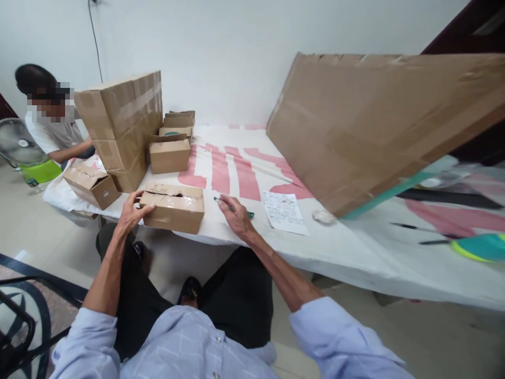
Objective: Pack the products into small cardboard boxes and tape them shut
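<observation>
A small cardboard box [173,217] sits at the table's front edge, its top flaps taped with a dark gap between them. My left hand [131,213] grips the left end of this box, thumb on the front and fingers toward the back. To the right of the box, apart from it, my right hand [235,216] is closed around a slim green utility knife [251,215]. The knife's narrow tip pokes out past the fingers toward the box. Most of its handle is hidden in the palm.
Stacked taped boxes [122,126] stand at left, with a partly open box [94,184] before them. Open boxes [169,155] line the back. A printed sheet [286,211], tape roll [323,217] and large cardboard panel [379,121] are at right. Another person [59,126] sits at far left.
</observation>
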A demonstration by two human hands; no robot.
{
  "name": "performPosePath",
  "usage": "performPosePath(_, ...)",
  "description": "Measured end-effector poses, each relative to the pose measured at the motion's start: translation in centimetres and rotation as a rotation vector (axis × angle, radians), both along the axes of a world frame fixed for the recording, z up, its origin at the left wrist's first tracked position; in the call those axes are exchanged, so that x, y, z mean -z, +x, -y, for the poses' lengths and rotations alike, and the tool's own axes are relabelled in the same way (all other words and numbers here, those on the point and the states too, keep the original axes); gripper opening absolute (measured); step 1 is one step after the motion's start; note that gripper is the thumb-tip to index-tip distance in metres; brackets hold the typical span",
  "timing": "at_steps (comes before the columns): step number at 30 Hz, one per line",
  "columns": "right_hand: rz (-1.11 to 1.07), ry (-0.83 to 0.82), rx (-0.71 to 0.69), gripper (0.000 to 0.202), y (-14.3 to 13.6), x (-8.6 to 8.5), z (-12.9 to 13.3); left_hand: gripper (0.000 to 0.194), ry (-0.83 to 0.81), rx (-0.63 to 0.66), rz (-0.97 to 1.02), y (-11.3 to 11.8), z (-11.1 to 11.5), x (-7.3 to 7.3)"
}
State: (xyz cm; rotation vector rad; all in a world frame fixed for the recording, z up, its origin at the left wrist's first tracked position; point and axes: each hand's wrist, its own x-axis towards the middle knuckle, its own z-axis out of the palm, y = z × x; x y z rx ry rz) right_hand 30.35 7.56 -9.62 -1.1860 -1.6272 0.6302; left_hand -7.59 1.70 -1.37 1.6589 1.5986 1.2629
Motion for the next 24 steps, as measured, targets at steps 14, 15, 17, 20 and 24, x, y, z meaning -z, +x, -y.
performPosePath(14,-0.185,-0.144,0.018,0.065,2.2,-1.7,1.1,0.136,0.011,0.414,0.042,5.9,1.3,4.8)
performPosePath(15,-0.207,-0.164,0.03,0.065,2.7,-1.5,1.0,0.138,0.03,0.381,0.049,6.6,1.6,4.8)
performPosePath(17,-0.254,-0.215,0.041,0.069,3.5,-1.0,1.0,0.14,0.074,0.338,0.048,7.9,2.3,4.6)
performPosePath(20,-0.327,-0.268,0.029,0.075,4.2,-0.5,1.0,0.138,0.14,0.329,0.037,9.3,3.0,4.0)
performPosePath(24,-0.437,-0.292,0.035,0.079,4.4,-0.5,1.4,0.134,0.196,0.323,0.012,10.4,3.5,3.3)
